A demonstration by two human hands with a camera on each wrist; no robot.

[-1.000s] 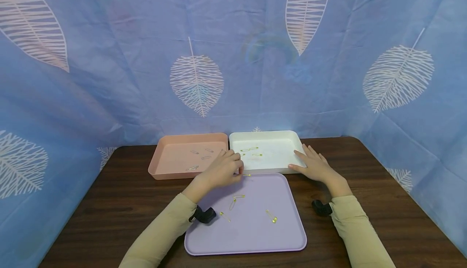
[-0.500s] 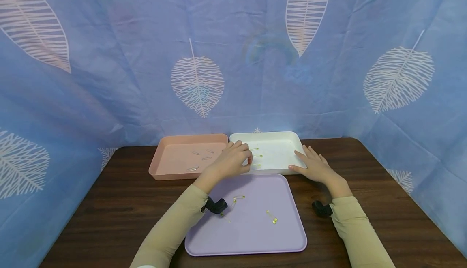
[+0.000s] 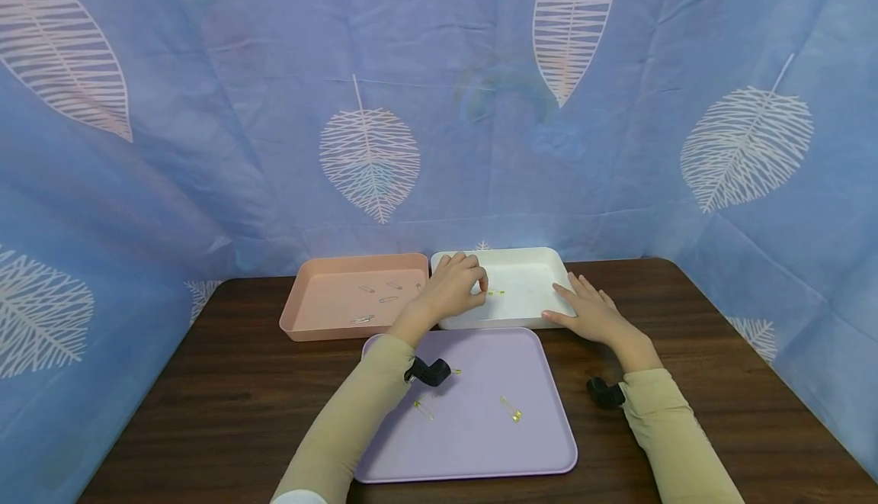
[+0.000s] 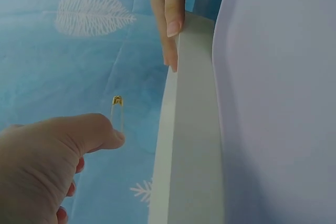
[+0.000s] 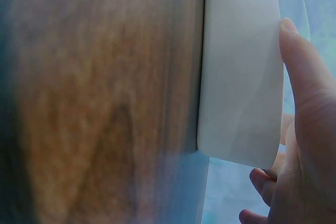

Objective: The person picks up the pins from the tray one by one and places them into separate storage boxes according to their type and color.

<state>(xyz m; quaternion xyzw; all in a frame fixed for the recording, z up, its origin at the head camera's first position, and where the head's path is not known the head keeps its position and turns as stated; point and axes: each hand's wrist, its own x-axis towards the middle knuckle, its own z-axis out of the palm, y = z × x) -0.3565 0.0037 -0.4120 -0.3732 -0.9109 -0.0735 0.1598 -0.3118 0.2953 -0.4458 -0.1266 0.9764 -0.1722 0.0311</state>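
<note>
My left hand [image 3: 453, 290] is over the left part of the white tray [image 3: 531, 279]. Between thumb and finger it pinches a gold safety pin [image 4: 117, 101], head end outward, clear in the left wrist view. That hand hides most of the gold pins in the white tray. At the tray's right front corner lies my right hand [image 3: 593, 313], fingers spread. Its thumb touches the tray's rim in the right wrist view, where the right hand [image 5: 312, 114] holds nothing.
In front, a lavender tray [image 3: 494, 443] carries several gold safety pins [image 3: 511, 409], partly hidden by the left wrist camera [image 3: 428, 372]. A pink tray [image 3: 357, 264] with several silver safety pins [image 3: 362, 319] stands left of the white one. Behind hangs a blue cloth [image 3: 480, 146].
My left hand has carried the safety pin from the lavender tray's back edge up and right over the white tray. The right hand has stayed where it was.
</note>
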